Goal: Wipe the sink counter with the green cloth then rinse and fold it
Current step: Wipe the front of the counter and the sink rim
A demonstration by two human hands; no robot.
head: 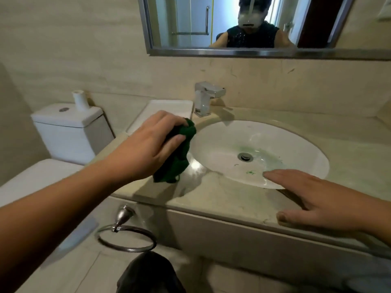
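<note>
L hand (pixel 146 144) tight round green cloth (pixel 179 159), palm side hidden; R hand (pixel 323 204) spread on counter (pixel 211 199)

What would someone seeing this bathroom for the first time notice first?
The dark green cloth bunched in the left hand, on the counter just left of the white basin. Then the green stains around the drain, and the right hand lying flat on the counter's front edge.
</note>
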